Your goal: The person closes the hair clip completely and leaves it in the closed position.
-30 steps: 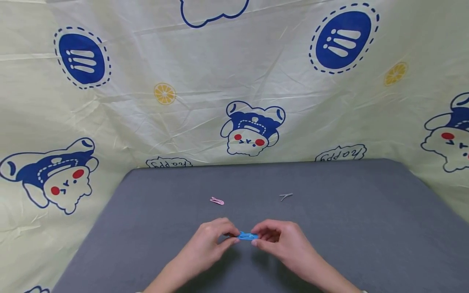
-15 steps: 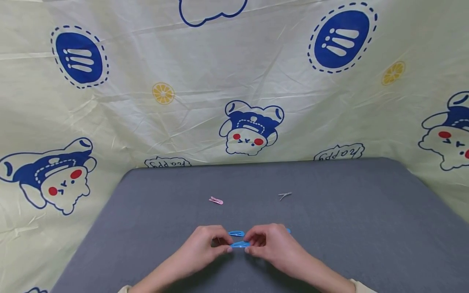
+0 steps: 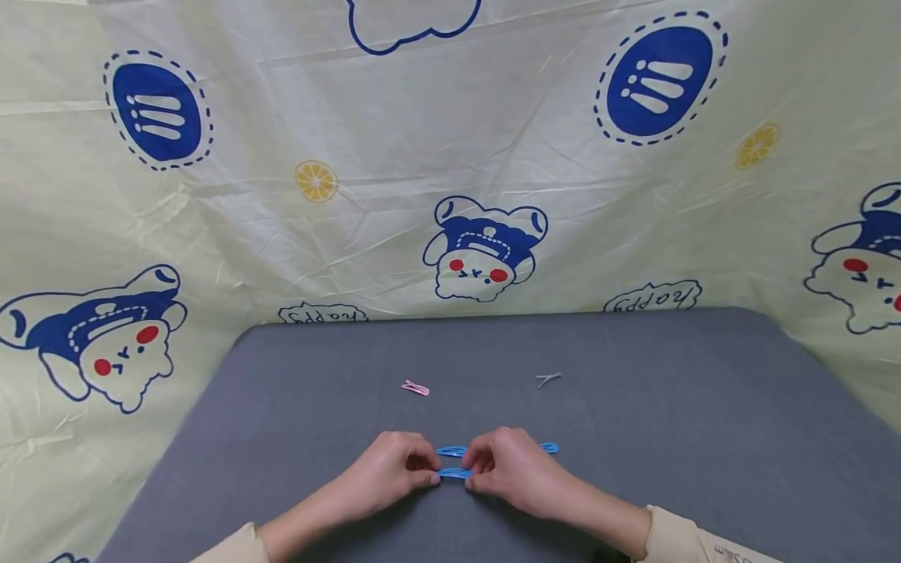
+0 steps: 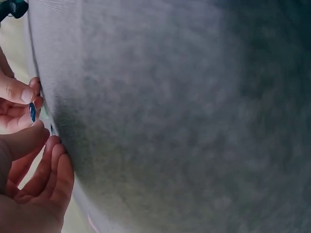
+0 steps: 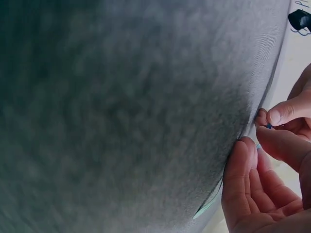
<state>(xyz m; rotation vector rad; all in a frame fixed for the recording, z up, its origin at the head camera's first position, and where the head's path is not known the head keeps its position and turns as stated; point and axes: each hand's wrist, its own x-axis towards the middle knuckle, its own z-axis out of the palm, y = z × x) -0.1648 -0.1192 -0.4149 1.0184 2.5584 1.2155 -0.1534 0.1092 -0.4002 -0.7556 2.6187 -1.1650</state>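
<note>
"What are the fingers grasping?"

"On my head feed, the left hand (image 3: 394, 473) pinches one end of a blue clip (image 3: 454, 473) and the right hand (image 3: 517, 473) pinches the other, thumb against fingertips on both. My wrist views show only a sliver of it between them."

"Is it resting on the counter (image 3: 669, 414)?"

"I can't tell. It's level between the hands, over the near half."

"And around that?"

"Just beyond it I have a second blue clip (image 3: 450, 451), its right end behind the right fingers. A third blue clip (image 3: 551, 448) pokes out past the back of the right hand, partly hidden."

"Farther out?"

"A pink clip (image 3: 416, 388) to the left and a grey clip (image 3: 548, 380) to the right, well apart, both with their arms spread. Nearer me, cream sleeves (image 3: 672, 539) at the wrists. Behind the counter I see a pale sheet (image 3: 394, 117) printed with bears and orange slices."
</note>
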